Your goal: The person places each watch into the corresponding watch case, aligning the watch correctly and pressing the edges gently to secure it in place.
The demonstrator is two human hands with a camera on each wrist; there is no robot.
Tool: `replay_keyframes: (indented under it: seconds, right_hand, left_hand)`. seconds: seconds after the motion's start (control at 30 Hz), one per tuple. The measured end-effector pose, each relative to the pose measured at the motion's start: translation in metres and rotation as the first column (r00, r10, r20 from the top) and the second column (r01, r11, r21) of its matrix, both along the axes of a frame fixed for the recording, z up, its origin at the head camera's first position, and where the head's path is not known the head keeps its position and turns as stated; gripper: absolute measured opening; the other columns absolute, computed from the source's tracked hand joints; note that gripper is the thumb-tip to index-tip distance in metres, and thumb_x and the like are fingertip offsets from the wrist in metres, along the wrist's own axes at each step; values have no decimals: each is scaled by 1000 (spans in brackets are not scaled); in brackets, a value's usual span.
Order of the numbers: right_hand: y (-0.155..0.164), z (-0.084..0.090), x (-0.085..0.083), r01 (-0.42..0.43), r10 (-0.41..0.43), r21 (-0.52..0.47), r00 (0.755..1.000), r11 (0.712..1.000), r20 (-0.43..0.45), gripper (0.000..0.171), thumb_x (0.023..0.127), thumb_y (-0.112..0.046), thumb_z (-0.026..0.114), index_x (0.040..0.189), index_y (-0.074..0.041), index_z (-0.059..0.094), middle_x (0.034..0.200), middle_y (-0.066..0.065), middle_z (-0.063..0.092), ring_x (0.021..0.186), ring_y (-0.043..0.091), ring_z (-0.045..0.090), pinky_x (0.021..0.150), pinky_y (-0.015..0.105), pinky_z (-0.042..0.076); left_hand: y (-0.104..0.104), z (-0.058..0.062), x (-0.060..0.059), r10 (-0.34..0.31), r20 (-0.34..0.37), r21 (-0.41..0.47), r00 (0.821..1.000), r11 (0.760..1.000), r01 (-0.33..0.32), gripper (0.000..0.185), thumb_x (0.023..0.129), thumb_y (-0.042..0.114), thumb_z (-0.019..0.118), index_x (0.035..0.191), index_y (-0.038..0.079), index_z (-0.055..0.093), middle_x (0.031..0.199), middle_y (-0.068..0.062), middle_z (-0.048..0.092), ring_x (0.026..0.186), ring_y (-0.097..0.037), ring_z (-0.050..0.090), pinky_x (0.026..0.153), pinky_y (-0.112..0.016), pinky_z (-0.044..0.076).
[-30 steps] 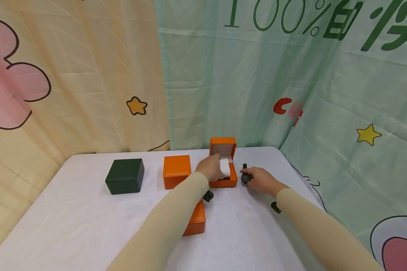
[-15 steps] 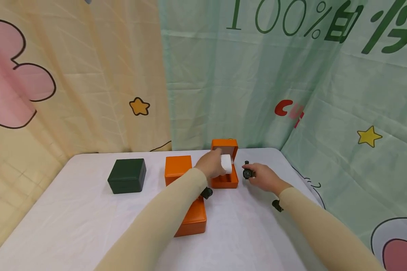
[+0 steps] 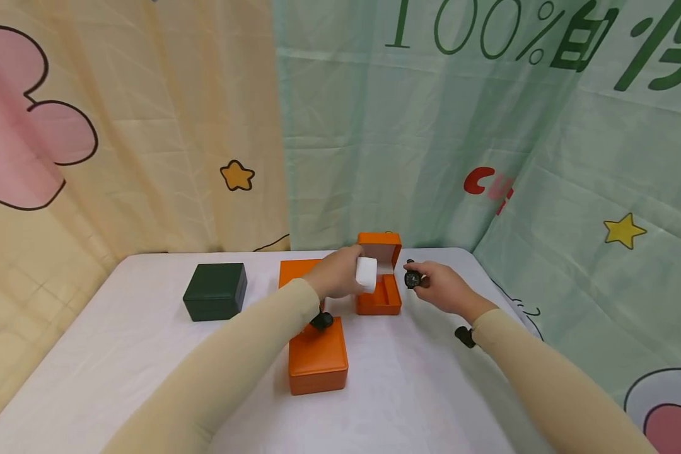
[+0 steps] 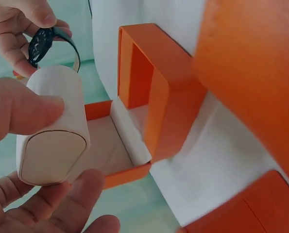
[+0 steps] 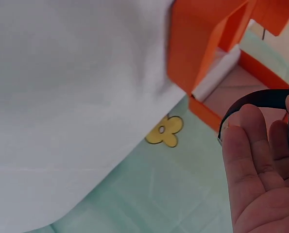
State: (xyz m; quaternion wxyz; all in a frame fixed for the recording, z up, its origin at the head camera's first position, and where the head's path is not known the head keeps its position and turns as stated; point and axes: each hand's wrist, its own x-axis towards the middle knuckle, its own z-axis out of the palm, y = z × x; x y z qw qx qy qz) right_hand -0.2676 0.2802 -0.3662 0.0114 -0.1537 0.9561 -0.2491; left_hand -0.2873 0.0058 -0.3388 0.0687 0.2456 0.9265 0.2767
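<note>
My left hand (image 3: 335,273) holds a white watch cushion (image 3: 366,275) just over the left side of the open orange watch box (image 3: 378,308). In the left wrist view, thumb and fingers grip the cushion (image 4: 61,104) around its sides, its flat end facing the camera. My right hand (image 3: 447,290) pinches a black wristwatch (image 3: 412,279) to the right of the box. The watch strap (image 5: 261,98) forms a loop in the right wrist view, with fingers inside it. The box's lid stands up, and its orange inside shows without the cushion.
A closed orange box (image 3: 292,270) stands to the left, partly behind my left arm. Nearer me is another closed orange box (image 3: 318,359). A dark green box (image 3: 215,291) sits farther left on the white-covered table (image 3: 425,391). Printed curtains (image 3: 374,139) hang behind.
My left hand has lifted the white cushion out of the orange box and moved it slightly left. My right hand has raised the wristwatch a little.
</note>
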Motion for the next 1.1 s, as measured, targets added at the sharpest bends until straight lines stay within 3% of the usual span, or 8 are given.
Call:
replay_keyframes:
  seconds: [0.27,0.6,0.7,0.83,0.97,1.1]
  right_hand:
    - [-27,15,8,-36,36,-16,999,999,-3,54,97,-2,66,150,-8,58,138,19,63,85,21,61,71,29,54]
    - [-60,27,16,-100,99,-44,995,994,-17,54,96,1,67,149,-9,59,129,17,65,89,20,67,81,34,63]
    - [-71,30,16,-114,113,-42,993,993,-23,54,96,1,68,148,-11,60,126,15,64,91,19,68,83,35,63]
    - [-84,33,15,-150,149,-43,988,988,-35,54,96,0,68,147,-12,61,130,15,64,85,17,66,77,31,61]
    - [-95,35,15,-202,199,-46,978,978,-67,53,96,1,69,147,-11,61,130,15,65,81,15,63,75,28,59]
    - [-105,36,13,-232,227,-48,970,972,-91,53,95,1,69,146,-10,62,121,12,66,79,13,62,77,27,58]
  left_hand:
    - [-27,1,2,-20,-7,16,1000,1000,20,72,85,16,88,145,9,48,131,-6,61,107,-23,61,93,-38,59]
    - [-54,0,12,-46,42,132,998,990,40,65,88,9,82,142,11,46,135,-7,52,100,-18,69,90,-32,61]
    - [-62,-3,15,-39,16,122,999,992,37,64,87,11,82,141,12,47,132,-6,52,98,-17,68,89,-30,60]
    - [-69,-5,19,-22,-20,92,1000,995,24,66,87,13,82,143,14,47,130,-4,53,96,-15,67,89,-30,59]
    - [-73,-4,22,-15,-22,90,1000,996,16,69,88,15,82,146,14,45,135,-5,52,96,-13,69,90,-31,60]
    - [-78,-4,25,-11,-19,80,1000,997,13,71,89,15,82,149,14,44,143,-5,51,98,-13,69,92,-32,60]
